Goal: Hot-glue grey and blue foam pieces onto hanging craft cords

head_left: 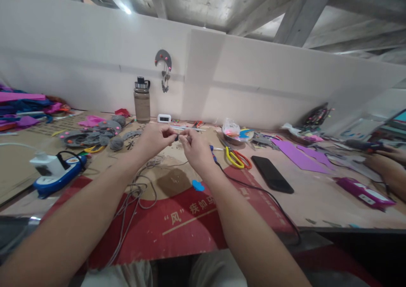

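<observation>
My left hand [155,138] and my right hand [197,148] meet over the cardboard, fingertips pinched close together. Between them is a small dark piece [176,138], too small to name and partly hidden by the fingers. Loose grey cord [136,194] lies in loops below my left hand, and a thin strand runs toward my right hand. Under my right wrist lies a blue felt cutout [198,185]. Just right of that hand, a blue-handled tool [212,153] with a black cable [253,187] is partly covered. Yellow-handled scissors [234,158] lie beyond it.
A black phone [272,174], purple sheets [300,155] and a magenta power strip [364,192] lie to the right, near another person's arm [387,170]. At left are a blue power strip [61,177] and grey felt pieces [85,136]. A bottle [142,103] stands by the wall.
</observation>
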`<state>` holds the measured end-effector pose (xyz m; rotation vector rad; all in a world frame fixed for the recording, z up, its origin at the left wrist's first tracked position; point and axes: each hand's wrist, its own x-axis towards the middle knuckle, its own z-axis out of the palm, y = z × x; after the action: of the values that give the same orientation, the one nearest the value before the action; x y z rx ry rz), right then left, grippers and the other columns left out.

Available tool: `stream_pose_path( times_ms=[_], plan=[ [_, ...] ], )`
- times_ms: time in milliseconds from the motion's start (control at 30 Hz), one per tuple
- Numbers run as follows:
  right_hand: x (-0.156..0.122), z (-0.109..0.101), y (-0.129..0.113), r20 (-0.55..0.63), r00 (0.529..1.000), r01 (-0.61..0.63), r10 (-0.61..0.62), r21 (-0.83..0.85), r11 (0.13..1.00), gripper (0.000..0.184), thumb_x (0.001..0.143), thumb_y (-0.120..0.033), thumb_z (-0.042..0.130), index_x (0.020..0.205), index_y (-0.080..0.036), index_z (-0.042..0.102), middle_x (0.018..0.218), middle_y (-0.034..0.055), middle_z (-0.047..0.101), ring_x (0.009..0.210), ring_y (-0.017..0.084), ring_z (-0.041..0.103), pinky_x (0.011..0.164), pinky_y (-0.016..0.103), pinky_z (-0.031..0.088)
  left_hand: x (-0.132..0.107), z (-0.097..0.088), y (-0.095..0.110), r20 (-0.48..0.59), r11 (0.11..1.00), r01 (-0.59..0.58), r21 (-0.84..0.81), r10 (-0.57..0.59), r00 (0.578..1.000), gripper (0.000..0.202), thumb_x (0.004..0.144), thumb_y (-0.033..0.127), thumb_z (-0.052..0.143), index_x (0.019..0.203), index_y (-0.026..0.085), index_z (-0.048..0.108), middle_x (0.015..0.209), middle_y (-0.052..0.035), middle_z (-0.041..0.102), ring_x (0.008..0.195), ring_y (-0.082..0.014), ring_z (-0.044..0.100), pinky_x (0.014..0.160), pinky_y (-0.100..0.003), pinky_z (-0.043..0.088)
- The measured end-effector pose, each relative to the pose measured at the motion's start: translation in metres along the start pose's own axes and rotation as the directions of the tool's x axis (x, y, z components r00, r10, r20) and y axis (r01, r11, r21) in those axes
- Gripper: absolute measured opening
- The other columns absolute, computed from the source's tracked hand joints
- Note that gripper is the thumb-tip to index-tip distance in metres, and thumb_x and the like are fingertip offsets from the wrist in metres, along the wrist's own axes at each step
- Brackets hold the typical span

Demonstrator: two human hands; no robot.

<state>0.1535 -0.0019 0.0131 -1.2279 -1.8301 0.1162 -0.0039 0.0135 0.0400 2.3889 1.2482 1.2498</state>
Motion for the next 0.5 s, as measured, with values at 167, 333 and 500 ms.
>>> stream_pose_path(
  times_ms=[167, 333, 500],
  plan=[
    [0.001, 0.006, 0.004, 0.015, 1.000, -0.016, 0.013, 0.199, 0.980, 0.020, 0.087, -0.029, 0.043, 0.095, -0.017, 0.056, 0.072, 0.0004, 0.058, 0.065, 0.013, 0.051, 0.062, 0.025, 0.036, 0.002, 0.000, -0.011, -0.095, 0.957, 0.193, -0.218, -0.218, 0.971, 0.013, 0.071, 0.024, 0.059, 0.075, 0.014, 0.067, 0.055, -0.0020, 0.064, 0.042, -0.0094, 0.051, 0.043, -0.020, 0.038],
    [-0.007, 0.012, -0.006, 0.122, 0.988, 0.074, -0.098, 0.190, 0.979, 0.022, 0.089, -0.026, 0.041, 0.082, -0.019, 0.060, 0.078, 0.0017, 0.062, 0.074, 0.014, 0.053, 0.067, 0.024, 0.037, 0.007, 0.002, -0.027, -0.160, 0.855, 0.213, -0.473, -0.321, 0.933, 0.017, 0.071, 0.027, 0.061, 0.077, 0.012, 0.066, 0.057, -0.0027, 0.063, 0.040, -0.0084, 0.050, 0.040, -0.020, 0.039],
    [-0.016, 0.017, -0.018, 0.295, 0.925, 0.205, -0.241, 0.149, 0.968, 0.026, 0.091, -0.030, 0.041, 0.082, -0.019, 0.063, 0.081, 0.0028, 0.064, 0.076, 0.014, 0.055, 0.070, 0.024, 0.038, 0.011, 0.004, -0.033, -0.170, 0.660, 0.182, -0.729, -0.432, 0.886, 0.016, 0.066, 0.026, 0.067, 0.072, 0.011, 0.063, 0.064, -0.0029, 0.063, 0.054, -0.0104, 0.059, 0.051, -0.021, 0.047]
  ],
)
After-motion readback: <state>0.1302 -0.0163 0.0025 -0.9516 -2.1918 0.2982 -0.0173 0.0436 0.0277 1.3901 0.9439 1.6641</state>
